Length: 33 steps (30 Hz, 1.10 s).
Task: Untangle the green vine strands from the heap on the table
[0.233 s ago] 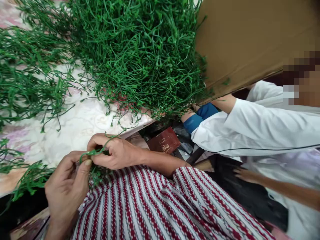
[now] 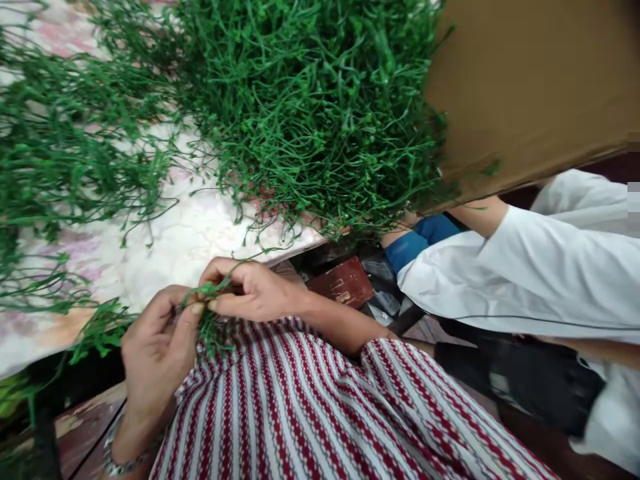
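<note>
I am pinching a small green sprig (image 2: 203, 293) between my left hand (image 2: 155, 347) and right hand (image 2: 247, 290), fingers closed on it over my striped lap. Just beyond my hands, a heap of green stems (image 2: 300, 113) is lying on the floral cloth (image 2: 175, 247).

Garment (image 2: 310, 407): red-and-white vertical stripes, zigzag weave in the red bands. Beaded bracelet (image 2: 116, 460) on left wrist. Both forearms bare, no rings visible on either hand.
</note>
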Motion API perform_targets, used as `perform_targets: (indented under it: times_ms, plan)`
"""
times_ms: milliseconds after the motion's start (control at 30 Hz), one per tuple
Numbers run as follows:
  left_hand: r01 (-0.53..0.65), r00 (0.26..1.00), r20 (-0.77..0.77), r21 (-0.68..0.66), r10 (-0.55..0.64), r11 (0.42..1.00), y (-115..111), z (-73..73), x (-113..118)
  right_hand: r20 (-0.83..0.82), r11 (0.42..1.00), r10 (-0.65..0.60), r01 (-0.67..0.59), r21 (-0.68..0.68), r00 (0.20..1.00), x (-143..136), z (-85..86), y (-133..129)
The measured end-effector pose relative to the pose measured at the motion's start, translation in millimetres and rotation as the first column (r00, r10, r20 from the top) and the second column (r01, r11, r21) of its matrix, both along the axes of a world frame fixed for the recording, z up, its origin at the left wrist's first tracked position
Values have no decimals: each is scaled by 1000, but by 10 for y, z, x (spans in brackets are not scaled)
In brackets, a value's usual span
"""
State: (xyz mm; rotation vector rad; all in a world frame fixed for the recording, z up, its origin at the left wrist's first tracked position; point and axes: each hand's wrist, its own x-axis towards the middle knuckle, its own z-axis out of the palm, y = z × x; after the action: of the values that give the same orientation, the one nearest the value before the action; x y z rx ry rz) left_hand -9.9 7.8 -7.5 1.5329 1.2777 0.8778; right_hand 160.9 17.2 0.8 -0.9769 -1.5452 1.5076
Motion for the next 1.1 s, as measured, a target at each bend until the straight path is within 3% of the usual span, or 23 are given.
perform_targets:
  times_ms: [100, 300, 500, 533, 600, 700, 800, 1100]
  plan:
    - [-18, 990, 137, -37, 23, 999, 42, -6, 43, 139, 997, 37, -47, 65, 990, 26, 12, 35]
    - [18, 980, 201, -88, 0, 996, 138, -73, 48, 438, 916, -101, -88, 391, 893, 20, -13, 104]
    - [114, 988, 126, -168, -93, 979, 145, -54, -9, 769, 824, -193, -326, 464, 609, 33, 45, 113]
    - [127, 986, 129, -180, -104, 976, 145, -47, -15, 768, 814, -212, -325, 481, 605, 36, 47, 115]
    - [150, 982, 142, -194, -123, 970, 148, -38, -22, 713, 822, -203, -279, 496, 671, 42, 35, 121]
    - [145, 981, 152, -170, -120, 975, 149, -46, -13, 605, 879, -112, -205, 430, 788, 47, -4, 121]
    - [105, 990, 105, -111, -93, 988, 146, -72, 9, 551, 921, -39, -184, 344, 834, 48, -30, 98]
    - [100, 995, 1, -51, -100, 994, 119, -91, -6, 608, 947, -63, -146, 288, 792, 19, -17, 51]
